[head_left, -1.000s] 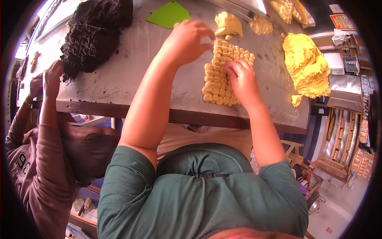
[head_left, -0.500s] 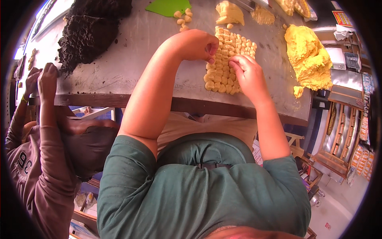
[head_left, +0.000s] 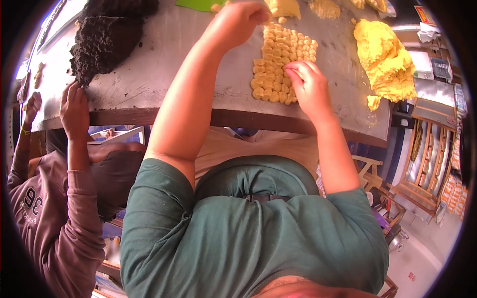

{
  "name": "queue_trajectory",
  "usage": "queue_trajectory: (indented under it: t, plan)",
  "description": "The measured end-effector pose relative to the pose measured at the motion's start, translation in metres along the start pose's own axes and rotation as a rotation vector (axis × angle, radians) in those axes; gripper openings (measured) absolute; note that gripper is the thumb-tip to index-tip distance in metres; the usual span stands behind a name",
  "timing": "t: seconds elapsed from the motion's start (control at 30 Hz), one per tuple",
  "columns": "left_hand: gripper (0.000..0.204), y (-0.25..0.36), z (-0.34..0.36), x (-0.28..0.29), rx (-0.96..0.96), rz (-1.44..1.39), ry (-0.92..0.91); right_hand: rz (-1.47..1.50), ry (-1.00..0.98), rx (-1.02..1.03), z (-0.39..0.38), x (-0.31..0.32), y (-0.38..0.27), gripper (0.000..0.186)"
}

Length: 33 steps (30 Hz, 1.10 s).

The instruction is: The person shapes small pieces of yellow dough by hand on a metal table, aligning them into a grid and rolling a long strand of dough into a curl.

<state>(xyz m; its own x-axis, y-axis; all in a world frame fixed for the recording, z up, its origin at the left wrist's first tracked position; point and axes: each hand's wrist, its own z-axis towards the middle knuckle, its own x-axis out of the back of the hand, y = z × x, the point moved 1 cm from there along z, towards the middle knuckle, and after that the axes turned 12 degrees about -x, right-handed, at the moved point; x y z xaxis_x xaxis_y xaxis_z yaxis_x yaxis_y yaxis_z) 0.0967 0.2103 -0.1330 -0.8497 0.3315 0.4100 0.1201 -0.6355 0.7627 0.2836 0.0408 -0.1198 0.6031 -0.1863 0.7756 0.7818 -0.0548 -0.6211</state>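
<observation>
On the metal table, a block of small pale dough balls (head_left: 271, 82) lies packed in close rows. My right hand (head_left: 310, 87) is over the block's right side, thumb and forefinger pinched together; anything between them is too small to make out. Stretched farther out, my left hand (head_left: 243, 22) curls its fingers just past the block's far left corner, beside a smooth pale dough lump (head_left: 283, 8). What those fingers hold, if anything, is hidden. A single dough ball (head_left: 282, 20) sits between that lump and the block.
A crumbly yellow dough mound (head_left: 382, 59) stands at right, with a small piece (head_left: 373, 103) near it. A large dark crumbly mass (head_left: 107, 42) sits at left, near a co-worker's hand (head_left: 74, 109). Behind my left hand is a green sheet (head_left: 194, 5). The table edge (head_left: 238, 119) runs before me.
My left hand has moved away from the block toward the far side. The right hand stays over the block. The co-worker's hands have moved apart. The whole view has shifted slightly.
</observation>
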Motion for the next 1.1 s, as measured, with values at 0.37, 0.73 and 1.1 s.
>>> queue_trajectory:
  t: [0.37, 0.73, 1.1]
  plan:
    - [0.022, 0.003, 0.0, 0.0, 0.13, -0.264, 0.147, -0.012, 0.012, -0.055, -0.011, 0.001, 0.001, 0.02]
    - [0.019, 0.003, 0.0, 0.003, 0.188, -0.092, 0.02, -0.171, -0.041, 0.003, -0.017, -0.006, 0.006, 0.012]
    - [0.031, 0.006, 0.002, 0.01, 0.045, 0.151, 0.183, 0.007, -0.077, -0.098, -0.028, -0.003, -0.011, 0.013]
